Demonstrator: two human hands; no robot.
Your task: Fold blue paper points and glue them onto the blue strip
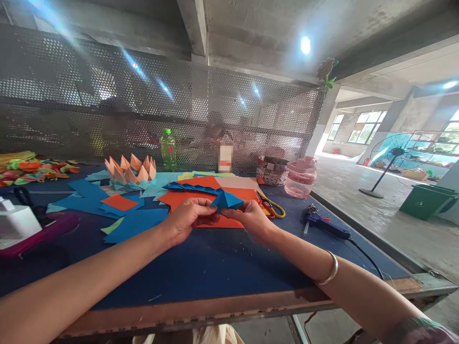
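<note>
Between both hands is a folded blue paper piece [229,200], held above orange sheets [215,219] on the blue table. My left hand [190,217] pinches its left side, thumb and forefinger pressed together. On its right side, my right hand [253,219] grips it with the thumb on top; some fingers are hidden underneath. A long strip of folded blue paper [191,188] reaches left from behind the piece; whether the two are joined I cannot tell. Scissors with red and yellow handles [274,208] lie just right of my right hand.
Loose blue sheets [138,224] and a peach folded-paper crown [132,171] lie left. Behind stand a green bottle [168,150], a patterned basket [271,170] and a pink water jug [301,177]. A corded glue gun [326,224] rests right. A perforated screen [229,110] borders the back.
</note>
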